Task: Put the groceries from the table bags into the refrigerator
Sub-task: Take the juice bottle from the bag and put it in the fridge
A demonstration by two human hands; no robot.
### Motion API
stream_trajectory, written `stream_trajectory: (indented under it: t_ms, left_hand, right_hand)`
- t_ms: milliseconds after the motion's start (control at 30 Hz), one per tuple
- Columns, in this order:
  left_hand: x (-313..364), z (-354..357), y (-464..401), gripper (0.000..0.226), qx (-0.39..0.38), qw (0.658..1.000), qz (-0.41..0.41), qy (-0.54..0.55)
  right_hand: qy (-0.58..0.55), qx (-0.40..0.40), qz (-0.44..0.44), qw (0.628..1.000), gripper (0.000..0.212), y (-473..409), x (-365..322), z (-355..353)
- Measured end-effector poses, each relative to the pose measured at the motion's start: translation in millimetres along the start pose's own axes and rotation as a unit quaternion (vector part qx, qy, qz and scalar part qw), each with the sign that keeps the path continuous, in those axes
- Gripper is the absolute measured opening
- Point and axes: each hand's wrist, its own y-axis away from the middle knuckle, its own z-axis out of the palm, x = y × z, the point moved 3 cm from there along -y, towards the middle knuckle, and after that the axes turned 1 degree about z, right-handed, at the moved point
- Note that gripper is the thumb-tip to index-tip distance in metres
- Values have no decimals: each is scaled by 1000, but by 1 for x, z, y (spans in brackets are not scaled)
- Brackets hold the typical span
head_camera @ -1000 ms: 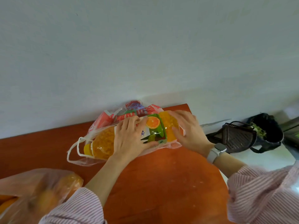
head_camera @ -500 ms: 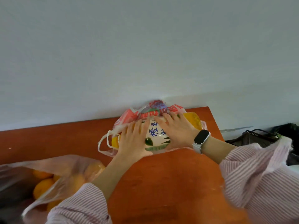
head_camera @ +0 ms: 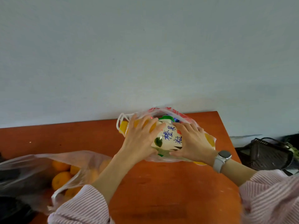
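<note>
Orange tabletop (head_camera: 161, 183) carries a plastic bag (head_camera: 186, 115); left hand (head_camera: 140, 139) and right hand (head_camera: 192, 143) curl fingers around its juice bottle (head_camera: 169, 139).

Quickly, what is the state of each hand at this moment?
Left hand: fingers curled over the juice bottle, gripping it through the plastic bag.
Right hand: also gripping the juice bottle through the bag.
</note>
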Motion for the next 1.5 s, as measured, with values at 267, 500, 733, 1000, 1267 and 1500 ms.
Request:
stream_trajectory:
  t_ms: [267, 500, 733, 1000, 1267, 1500]
  left_hand:
    - [18, 9, 37, 55, 224, 862, -281, 357]
    - [49, 20, 20, 107, 43, 637, -263, 723]
    - [79, 12, 41, 85, 104, 594, -267, 752]
    - [139, 18, 67, 80, -42, 529, -266, 805]
    - [283, -27, 68, 105, -212, 638, 8, 740]
    - [461, -83, 136, 101, -284, 695, 262, 606]
  right_hand:
    - [-495, -3, 170, 852, 79, 30, 4, 19]
    - [-619, -27, 156, 769, 82, 68, -4, 11]
    - [-603, -66, 135, 783, 94, 116, -21, 12]
    - [-529, -9, 207, 823, 58, 202, 10, 11]
    - [-454, 338, 330, 756, 61, 338, 49, -45]
    - [-402, 453, 434, 667, 35, 564, 63, -57]
